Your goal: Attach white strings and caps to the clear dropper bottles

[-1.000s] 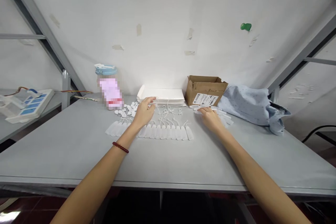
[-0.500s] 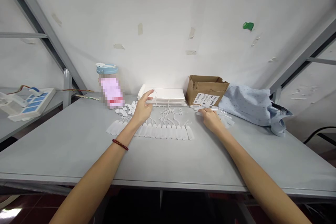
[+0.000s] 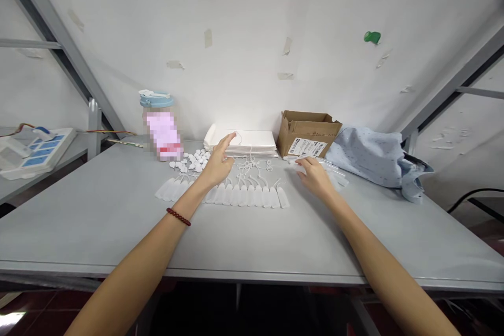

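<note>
My left hand (image 3: 218, 165) is raised over the middle of the table, its index finger stretched out. A thin white cord (image 3: 238, 137) loops at that fingertip and seems held there; the other fingers are partly hidden. Below it lies a row of frosted white plastic sleeves (image 3: 247, 197) with short cords at their tops. A tangle of white cords (image 3: 248, 166) is just right of the hand. My right hand (image 3: 314, 176) is open, thumb apart from the fingers, over a loose pile of clear plastic pieces (image 3: 337, 177).
Small white pieces (image 3: 192, 159) are heaped left of my left hand. At the back stand a white stack of sheets (image 3: 258, 142), a cardboard box (image 3: 307, 134) and a blue-lidded container (image 3: 156, 100). Light blue cloth (image 3: 366, 155) lies at right, a white-and-blue device (image 3: 43, 155) at far left.
My left hand has shifted slightly right, and the cord loop moved with it. My right thumb and index finger have parted over the clear pieces. The view has shifted a little.
</note>
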